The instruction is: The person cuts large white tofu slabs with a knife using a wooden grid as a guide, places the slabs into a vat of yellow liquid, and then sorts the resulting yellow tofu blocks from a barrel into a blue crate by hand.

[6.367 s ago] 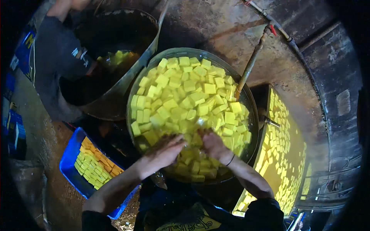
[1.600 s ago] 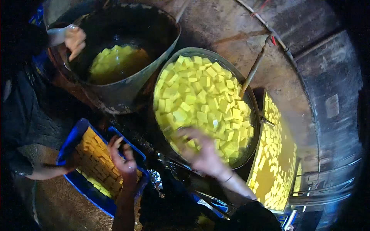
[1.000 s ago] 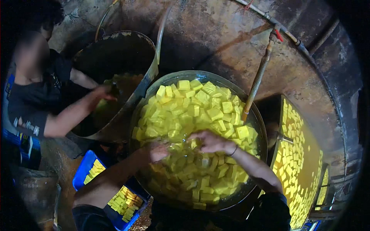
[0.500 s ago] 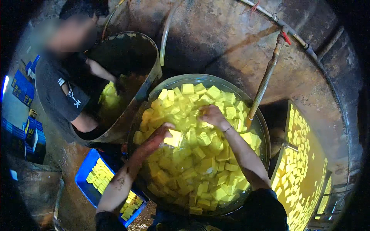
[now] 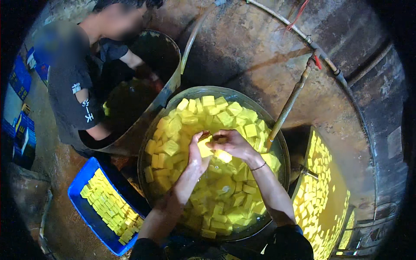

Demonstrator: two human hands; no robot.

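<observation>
Both of my hands are together above the middle of a round metal vat (image 5: 142, 173). It is full of yellow tofu blocks (image 5: 171, 147) lying in cloudy yellow liquid. My left hand (image 5: 196, 152) is closed around a tofu block (image 5: 205, 148), its thumb side facing my other hand. Close against it, my right hand (image 5: 236, 145) curls its fingers over a second tofu block (image 5: 223, 156). The right fingertips are partly hidden behind the hand and the blocks.
A co-worker (image 5: 71, 99) leans over a deep drum (image 5: 173, 82) at the left, both arms inside. A blue crate (image 5: 84, 212) of stacked blocks stands at lower left. A pipe (image 5: 292, 99) slants into my vat; at right a large tank (image 5: 342, 195) holds many floating blocks.
My hands have come together over the vat's middle, the left moving right with its block. A block now shows in my right hand. The co-worker's arms have moved within the drum.
</observation>
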